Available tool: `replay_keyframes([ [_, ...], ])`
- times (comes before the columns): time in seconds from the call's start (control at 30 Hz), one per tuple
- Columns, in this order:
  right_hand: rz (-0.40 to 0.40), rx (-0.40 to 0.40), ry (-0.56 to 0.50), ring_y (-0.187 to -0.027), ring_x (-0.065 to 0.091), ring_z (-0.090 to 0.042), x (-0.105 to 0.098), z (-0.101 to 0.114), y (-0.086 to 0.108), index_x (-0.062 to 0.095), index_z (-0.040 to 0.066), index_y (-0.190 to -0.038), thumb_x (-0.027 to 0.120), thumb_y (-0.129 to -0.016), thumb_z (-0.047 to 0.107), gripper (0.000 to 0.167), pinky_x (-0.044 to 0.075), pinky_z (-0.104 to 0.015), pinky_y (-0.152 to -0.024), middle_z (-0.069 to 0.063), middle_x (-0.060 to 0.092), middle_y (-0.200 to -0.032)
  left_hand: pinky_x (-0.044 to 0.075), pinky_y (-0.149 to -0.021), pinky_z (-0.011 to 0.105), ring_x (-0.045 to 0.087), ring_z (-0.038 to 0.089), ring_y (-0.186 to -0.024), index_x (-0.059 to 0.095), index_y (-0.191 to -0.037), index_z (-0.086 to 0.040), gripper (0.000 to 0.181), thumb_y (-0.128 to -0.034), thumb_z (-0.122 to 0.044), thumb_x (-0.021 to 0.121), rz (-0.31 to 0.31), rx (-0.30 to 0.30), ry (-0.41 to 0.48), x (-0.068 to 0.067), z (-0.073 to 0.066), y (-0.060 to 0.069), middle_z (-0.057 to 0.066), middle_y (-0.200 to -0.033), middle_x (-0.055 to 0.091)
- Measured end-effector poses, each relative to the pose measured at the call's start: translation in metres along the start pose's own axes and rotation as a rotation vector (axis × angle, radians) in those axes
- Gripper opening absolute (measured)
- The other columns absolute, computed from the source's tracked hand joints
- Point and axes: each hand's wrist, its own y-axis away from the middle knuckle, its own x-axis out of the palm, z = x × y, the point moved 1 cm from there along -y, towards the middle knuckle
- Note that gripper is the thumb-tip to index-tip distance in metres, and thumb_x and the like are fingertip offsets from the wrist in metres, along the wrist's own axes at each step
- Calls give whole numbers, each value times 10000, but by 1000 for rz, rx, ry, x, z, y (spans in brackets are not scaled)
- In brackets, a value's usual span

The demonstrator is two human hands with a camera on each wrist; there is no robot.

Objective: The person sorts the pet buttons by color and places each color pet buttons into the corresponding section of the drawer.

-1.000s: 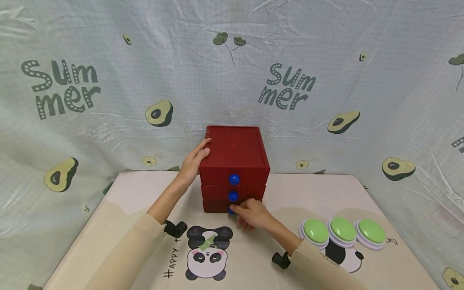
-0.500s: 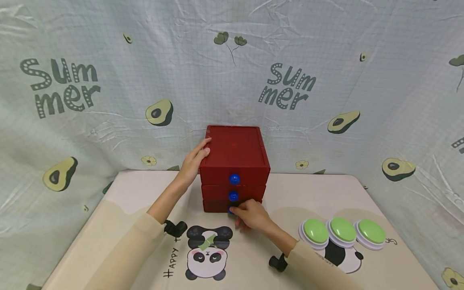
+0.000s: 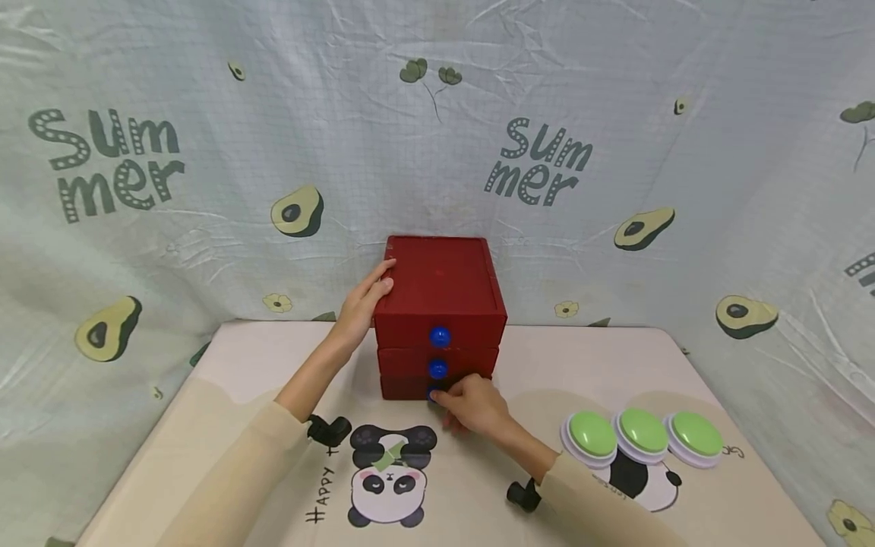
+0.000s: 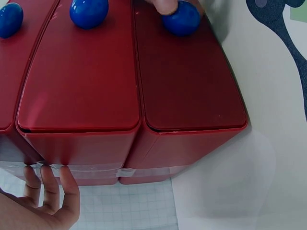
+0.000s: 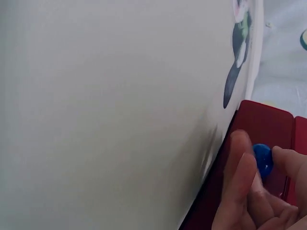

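A red cabinet (image 3: 440,275) with three stacked drawers stands at the middle back of the table, each drawer with a blue knob. All three drawer fronts look flush. My left hand (image 3: 358,305) rests against the cabinet's left side; in the left wrist view the fingertips of the left hand (image 4: 50,196) touch its taped side wall. My right hand (image 3: 475,403) pinches the bottom knob (image 3: 433,395) between thumb and fingers. The right wrist view shows that blue knob (image 5: 263,160) between the thumb and fingers of the right hand (image 5: 259,191).
Three green push buttons (image 3: 642,431) with white bases stand in a row at the right of the table (image 3: 472,494). A printed cloth (image 3: 437,152) hangs behind the cabinet. Panda drawings mark the table covering.
The right hand has shifted slightly while staying at the bottom knob. The left hand keeps its place on the cabinet, and the drawers look unchanged. The head view has shifted a little.
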Motion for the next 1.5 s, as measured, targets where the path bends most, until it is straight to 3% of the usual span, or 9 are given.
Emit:
replay_keyframes([
  [0.27, 17, 29, -49, -482, 630, -158, 4, 0, -3, 764, 32, -748, 682, -994, 358, 416, 516, -283, -501, -18, 694, -600, 511, -1001, 467, 500, 352, -1390, 353, -1599, -417, 547, -1065, -501, 438, -7, -3, -22, -1, 0, 1, 36, -1680, 328],
  [0.47, 39, 34, -17, -473, 610, -141, 5, 0, 1, 778, 78, -692, 694, -978, 407, 444, 438, -245, -479, 6, 689, -575, 520, -995, 467, 509, 353, -1383, 357, -1597, -420, 542, -1067, -498, 441, -8, 4, -17, -2, -1, 1, 27, -1686, 318],
  [0.87, 31, -9, 86, -478, 593, -123, 11, 4, 34, 821, 124, -835, 705, -956, 453, 370, 376, -262, -449, 70, 667, -551, 483, -1048, 501, 482, 345, -1408, 349, -1602, -414, 546, -1069, -494, 435, 1, 3, -7, -2, -1, 0, 23, -1692, 301],
  [1.27, 53, -6, 56, -484, 603, -129, 14, 5, 62, 836, 127, -879, 727, -944, 440, 338, 352, -248, -438, 91, 670, -550, 473, -1072, 533, 472, 352, -1413, 358, -1593, -428, 540, -1064, -495, 441, 4, -9, 1, -2, 0, 0, 30, -1686, 308],
  [1.5, 43, -22, 61, -460, 590, -106, 18, 2, 74, 841, 138, -911, 726, -939, 458, 341, 395, -245, -469, 108, 675, -564, 485, -1049, 507, 485, 355, -1395, 360, -1595, -420, 541, -1065, -487, 440, 5, -6, 0, -1, 0, -1, 37, -1678, 322],
])
